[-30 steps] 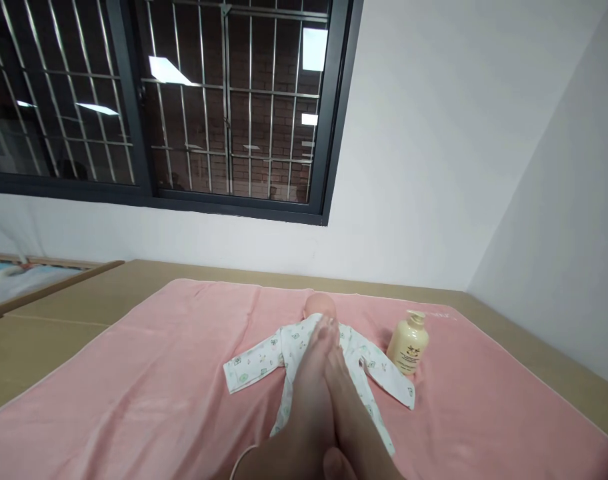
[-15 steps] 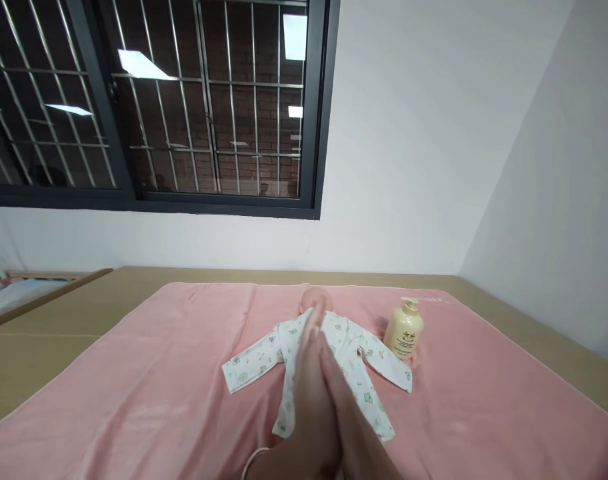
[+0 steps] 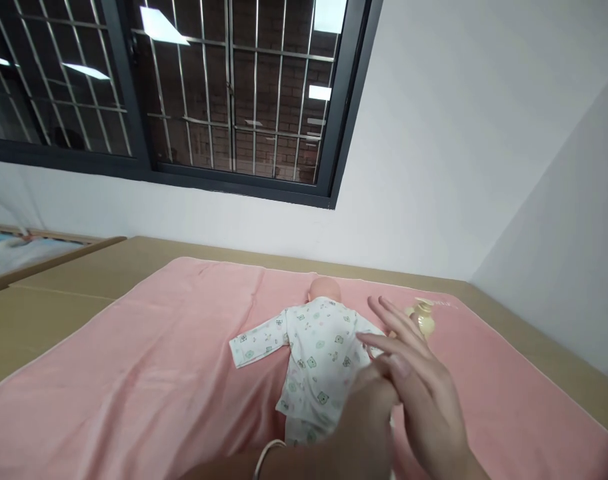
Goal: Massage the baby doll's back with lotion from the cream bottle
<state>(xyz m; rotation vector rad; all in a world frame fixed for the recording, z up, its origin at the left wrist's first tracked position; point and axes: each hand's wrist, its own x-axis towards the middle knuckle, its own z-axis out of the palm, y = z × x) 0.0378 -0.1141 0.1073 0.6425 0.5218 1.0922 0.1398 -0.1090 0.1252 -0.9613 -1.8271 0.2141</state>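
Note:
My left hand (image 3: 371, 407), a light bracelet on its wrist, is curled closed and presses against the palm side of my right hand. Its fingers are blurred and partly hidden. My right hand (image 3: 429, 393) is open, its fingers stretched forward and apart, with nothing held in it. Both hands are above the lower right side of a baby doll (image 3: 324, 290). The doll lies on its front or back, I cannot tell which, in a white patterned top (image 3: 317, 340). Behind my right fingers stands a pale yellow pump bottle (image 3: 425, 319), partly covered.
A pink blanket (image 3: 184, 333) with folds lies under the doll on a tan padded surface (image 3: 69, 283). A white wall (image 3: 434, 167) and a dark-framed barred window (image 3: 234, 183) rise behind. At the far left is a lower area with white and blue items (image 3: 29, 253).
My palms were pressed flat together over the doll's middle. Now the hands are further right, the left curled and the right fingers spread. The view has tilted.

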